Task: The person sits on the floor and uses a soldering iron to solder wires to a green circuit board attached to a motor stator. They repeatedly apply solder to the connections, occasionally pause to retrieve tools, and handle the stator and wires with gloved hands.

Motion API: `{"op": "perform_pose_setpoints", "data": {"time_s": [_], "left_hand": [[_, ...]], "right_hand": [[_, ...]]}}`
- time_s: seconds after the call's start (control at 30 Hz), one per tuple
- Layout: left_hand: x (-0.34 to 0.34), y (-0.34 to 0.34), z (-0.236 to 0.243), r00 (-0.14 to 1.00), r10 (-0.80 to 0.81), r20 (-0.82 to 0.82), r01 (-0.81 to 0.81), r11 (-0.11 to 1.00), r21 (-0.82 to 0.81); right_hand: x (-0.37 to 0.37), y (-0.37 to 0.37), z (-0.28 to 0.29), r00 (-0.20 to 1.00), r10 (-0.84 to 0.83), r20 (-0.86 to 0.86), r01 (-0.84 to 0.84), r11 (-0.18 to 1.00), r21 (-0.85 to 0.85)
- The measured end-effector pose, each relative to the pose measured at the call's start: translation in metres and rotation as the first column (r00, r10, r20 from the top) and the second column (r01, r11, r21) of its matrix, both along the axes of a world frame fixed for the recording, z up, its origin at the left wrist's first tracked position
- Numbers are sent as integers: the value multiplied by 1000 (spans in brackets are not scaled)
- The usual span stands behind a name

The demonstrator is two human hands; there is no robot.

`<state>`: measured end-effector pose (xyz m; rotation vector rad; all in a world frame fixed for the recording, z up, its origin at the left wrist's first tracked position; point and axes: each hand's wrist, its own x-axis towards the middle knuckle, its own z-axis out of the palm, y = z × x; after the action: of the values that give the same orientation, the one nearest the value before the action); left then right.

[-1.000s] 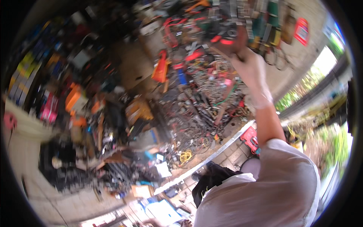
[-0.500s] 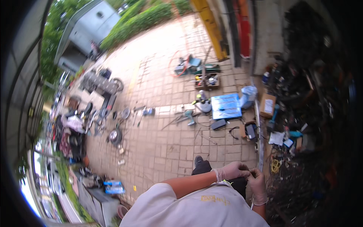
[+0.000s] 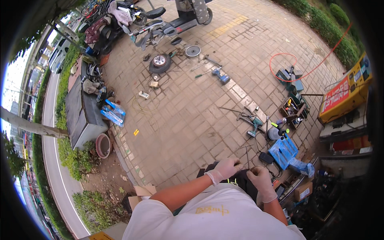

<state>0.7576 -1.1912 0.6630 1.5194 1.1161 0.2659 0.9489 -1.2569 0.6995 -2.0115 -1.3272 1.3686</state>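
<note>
Gloves thin, whitish, translucent; left hand and right hand loosely curled near dark trousers; any hold unclear.

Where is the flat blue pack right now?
In the head view, the flat blue pack lies right of centre, beyond the right hand, just below the sprayer in the picture and beside the black case.

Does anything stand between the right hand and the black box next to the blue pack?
Nothing visible stands between the right hand and the black box; only paving shows in the gap. The blue pack lies to the box's right, off that line.
</note>
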Motion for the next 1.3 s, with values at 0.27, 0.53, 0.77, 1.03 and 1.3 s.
{"op": "perform_pose_setpoints", "data": {"time_s": [0.27, 0.53, 0.77, 1.03, 1.3], "left_hand": [[-58, 148, -10, 706, 670, 227, -404, 645, -648], [-153, 278, 34, 211, 945, 251, -653, 327, -683], [-272, 425, -17, 172, 969, 179, -808, 242, -537], [-460, 610, -8, 599, 799, 55, -784, 599, -160], [-597, 720, -84, 236, 970, 62, -872, 239, -428]], "right_hand": [[-65, 230, 1, 901, 430, -57, -362, 817, 449], [-186, 442, 15, 657, 728, -194, -645, 677, 356], [-337, 611, -18, 618, 756, -217, -753, 648, 114], [-502, 792, -11, 667, 674, -316, -736, 663, -138], [-606, 1005, -108, 817, 528, -232, -574, 783, -241]]}}
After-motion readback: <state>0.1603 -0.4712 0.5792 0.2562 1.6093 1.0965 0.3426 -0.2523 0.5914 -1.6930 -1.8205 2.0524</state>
